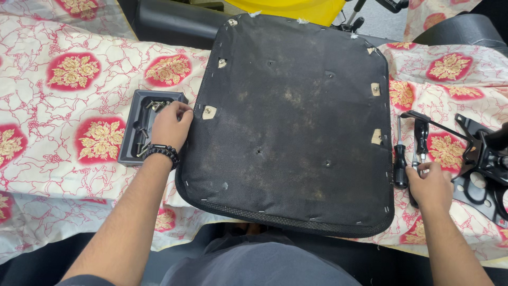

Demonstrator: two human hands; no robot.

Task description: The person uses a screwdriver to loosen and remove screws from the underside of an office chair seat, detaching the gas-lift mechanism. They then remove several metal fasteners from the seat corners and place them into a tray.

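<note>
Head-camera view, looking down: a black chair seat pad (291, 116) lay upside down across a table covered with a cream cloth (58, 116) printed with red and gold flower medallions. The pad's dusty fabric underside faced up, with small metal tabs along its left and right edges and staples around the rim.

At the pad's left edge, the left hand (170, 127), wearing a black bead bracelet at the wrist, reached into a small dark plastic tray (132, 143) of screws; the fingers were curled together over the screws, though whether they gripped one could not be told.

At the pad's right edge, the right hand (429, 186) rested on the cloth with fingers loosely bent around the handle of a black screwdriver (420, 145), beside a second black-handled screwdriver (400, 164). Just to the right lay a black metal chair mechanism plate (484, 159).
</note>
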